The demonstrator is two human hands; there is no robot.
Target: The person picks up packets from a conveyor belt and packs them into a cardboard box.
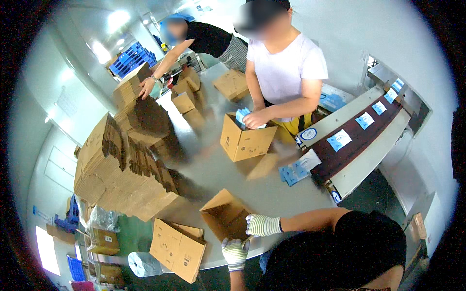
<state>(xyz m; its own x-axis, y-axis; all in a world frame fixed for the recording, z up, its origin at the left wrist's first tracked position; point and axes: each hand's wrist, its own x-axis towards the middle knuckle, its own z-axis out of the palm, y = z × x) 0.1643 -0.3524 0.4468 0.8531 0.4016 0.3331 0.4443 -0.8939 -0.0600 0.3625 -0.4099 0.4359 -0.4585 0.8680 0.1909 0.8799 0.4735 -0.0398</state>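
At the near edge of the metal tabletop (291, 199), an open cardboard carton (224, 217) stands between two striped gloves. The right hand (263, 225) has its fingers bent against the carton's right rim; the left hand (235, 254) touches its near rim, though whether either clamps the cardboard I cannot tell. Folded flat cartons (178, 250) overhang the near-left corner, and stacked flattened cartons (121, 179) line the left edge. Beyond, a co-worker (291, 68) handles blue-and-white packets (241, 115) over another open carton (250, 144).
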